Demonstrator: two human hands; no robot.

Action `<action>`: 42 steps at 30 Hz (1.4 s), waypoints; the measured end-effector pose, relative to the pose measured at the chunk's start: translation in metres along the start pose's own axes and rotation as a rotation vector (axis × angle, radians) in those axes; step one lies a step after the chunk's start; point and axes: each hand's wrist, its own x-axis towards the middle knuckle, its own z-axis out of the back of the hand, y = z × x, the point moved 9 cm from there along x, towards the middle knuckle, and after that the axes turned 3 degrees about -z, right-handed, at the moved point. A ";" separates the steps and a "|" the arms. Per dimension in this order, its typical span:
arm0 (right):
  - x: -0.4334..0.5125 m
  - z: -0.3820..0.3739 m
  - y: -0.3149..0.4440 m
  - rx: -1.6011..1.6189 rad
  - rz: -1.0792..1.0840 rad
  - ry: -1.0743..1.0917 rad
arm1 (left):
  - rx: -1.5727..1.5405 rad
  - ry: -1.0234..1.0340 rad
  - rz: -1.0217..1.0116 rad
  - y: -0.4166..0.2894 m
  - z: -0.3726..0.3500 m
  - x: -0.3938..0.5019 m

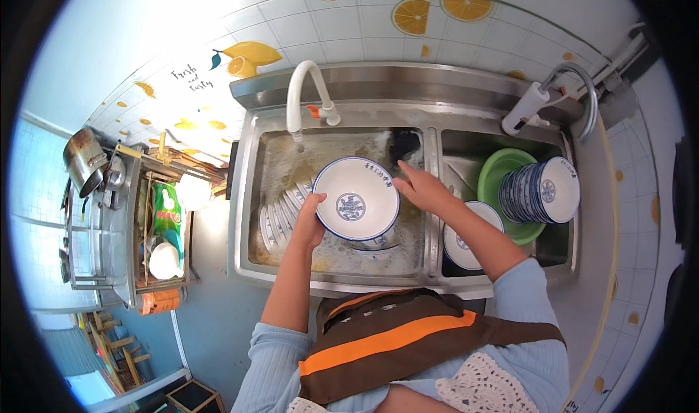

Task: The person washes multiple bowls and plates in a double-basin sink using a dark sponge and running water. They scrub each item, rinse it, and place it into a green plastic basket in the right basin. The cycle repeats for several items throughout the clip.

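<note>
My left hand [309, 222] grips the left rim of a white bowl [357, 192] with a blue edge and a blue medallion inside. The bowl is held tilted above the left basin [284, 154] of a stainless-steel sink. Beside its right rim is my right hand [419, 188], fingers apart, the index finger pointing towards a dark, cloth-like item [405, 144] in the water. Whether my right thumb touches the rim I cannot tell. Several blue-patterned bowls [279, 216] lean in a row in the sudsy water at left. Another piece of crockery [377, 249] is partly under the held bowl.
In the right basin, a tall stack of bowls [524, 192] lies tipped in a green plastic basin [491, 164]. A single bowl [474, 235] is beside it. A white faucet [306, 85] arches over the left basin. A second tap [527, 104] stands at right. A rack [164, 194] is at left.
</note>
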 end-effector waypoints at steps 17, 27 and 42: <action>-0.240 0.100 -0.159 0.325 -0.208 -0.344 | 1.386 0.530 -0.259 0.150 -0.225 -0.026; -0.247 0.073 -0.216 0.256 -0.551 -0.155 | 1.478 0.651 -0.144 0.215 -0.209 -0.003; -0.270 -0.025 -0.229 1.591 -0.949 -0.265 | 1.341 0.680 0.052 0.213 -0.206 0.002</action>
